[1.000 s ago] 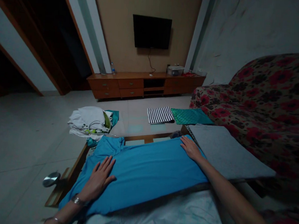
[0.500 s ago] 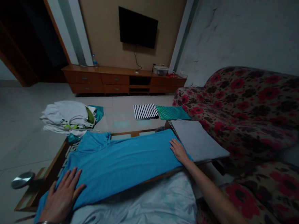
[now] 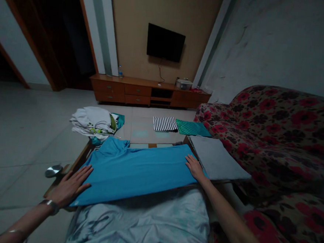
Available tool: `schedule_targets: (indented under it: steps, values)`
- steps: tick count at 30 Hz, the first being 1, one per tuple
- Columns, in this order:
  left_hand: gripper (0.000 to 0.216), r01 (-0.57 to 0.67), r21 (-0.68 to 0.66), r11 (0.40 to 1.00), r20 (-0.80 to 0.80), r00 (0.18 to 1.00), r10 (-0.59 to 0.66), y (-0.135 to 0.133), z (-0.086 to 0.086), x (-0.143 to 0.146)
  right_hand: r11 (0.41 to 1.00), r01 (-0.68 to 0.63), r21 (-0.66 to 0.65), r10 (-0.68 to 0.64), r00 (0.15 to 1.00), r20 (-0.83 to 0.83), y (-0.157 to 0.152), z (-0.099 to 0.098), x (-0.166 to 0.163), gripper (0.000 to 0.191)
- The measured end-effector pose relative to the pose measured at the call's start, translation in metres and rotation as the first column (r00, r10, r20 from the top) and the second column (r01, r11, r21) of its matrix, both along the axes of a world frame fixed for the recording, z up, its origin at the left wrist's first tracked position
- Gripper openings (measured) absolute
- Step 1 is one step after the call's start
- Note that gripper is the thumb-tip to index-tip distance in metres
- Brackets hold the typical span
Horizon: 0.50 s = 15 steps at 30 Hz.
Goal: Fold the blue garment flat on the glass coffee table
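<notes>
A blue shirt (image 3: 142, 170), folded lengthwise into a long strip, lies over the low table (image 3: 78, 160), with a sleeve bunched at its far left. My left hand (image 3: 70, 185) rests on the shirt's left edge, fingers stretched out and palm down. Flat on the right end of the same shirt lies my right hand (image 3: 194, 166), its fingers extended. Just right of that hand a folded grey cloth (image 3: 217, 158) covers the table's end. Pale tie-dyed fabric (image 3: 143, 224) spreads over my lap below the shirt.
A pile of white and green clothes (image 3: 92, 121) sits beyond the table's left corner. Farther back are a folded striped cloth (image 3: 165, 124) and a green cloth (image 3: 192, 127). A round metal object (image 3: 53, 171) stands at left. The flowered sofa (image 3: 274, 136) borders the right side.
My left hand has slid away from me along the shirt's left edge, and the shirt's near left corner now lies farther forward. My right hand stays on the right end. The view has turned left.
</notes>
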<state>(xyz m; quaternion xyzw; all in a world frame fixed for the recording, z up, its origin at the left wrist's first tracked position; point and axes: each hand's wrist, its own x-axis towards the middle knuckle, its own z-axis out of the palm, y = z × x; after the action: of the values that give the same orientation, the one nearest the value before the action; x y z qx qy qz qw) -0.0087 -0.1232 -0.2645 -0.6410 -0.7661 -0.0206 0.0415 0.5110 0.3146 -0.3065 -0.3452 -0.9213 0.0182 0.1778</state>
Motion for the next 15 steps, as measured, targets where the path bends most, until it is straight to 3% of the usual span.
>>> schedule_targets:
  steps: [8, 15]
  values:
    - [0.061, -0.002, 0.018, 1.000, 0.013, 1.000, 0.002, -0.024, 0.003, -0.040, 1.000, 0.026, 0.002, -0.026, 1.000, 0.002, -0.019, -0.008, -0.023, 0.049]
    - [0.056, -0.098, -0.066, 0.993, 0.067, 0.992, 0.103, -0.025, 0.029, -0.026, 0.998, 0.011, -0.059, -0.012, 1.000, -0.020, -0.016, -0.005, -0.001, 0.049]
